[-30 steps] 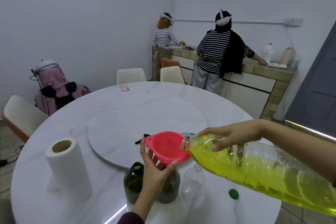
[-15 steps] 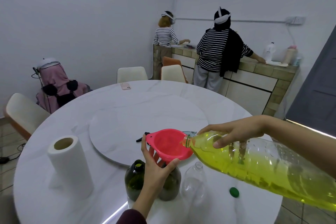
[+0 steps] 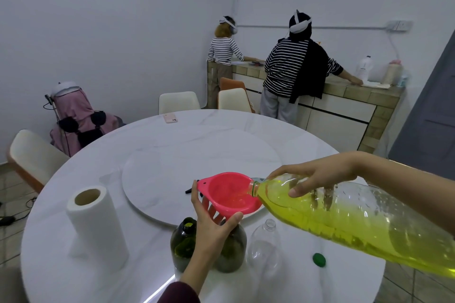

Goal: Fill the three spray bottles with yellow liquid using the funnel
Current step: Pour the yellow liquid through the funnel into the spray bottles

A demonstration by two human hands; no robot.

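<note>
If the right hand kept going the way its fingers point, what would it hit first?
Probably the pink plastic funnel: the right hand, gripping the large clear bottle of yellow liquid, points leftward at its rim. Depth is unclear.

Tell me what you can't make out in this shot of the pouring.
All in the head view:
- Second dark bottle: its neck, and whether the pink funnel sits in it, are hidden by the left hand.
- Large bottle of yellow liquid: its base is cut off by the right edge.
- Black object behind the funnel: mostly hidden, unidentifiable.
- Counter containers: too small to read labels.
</note>
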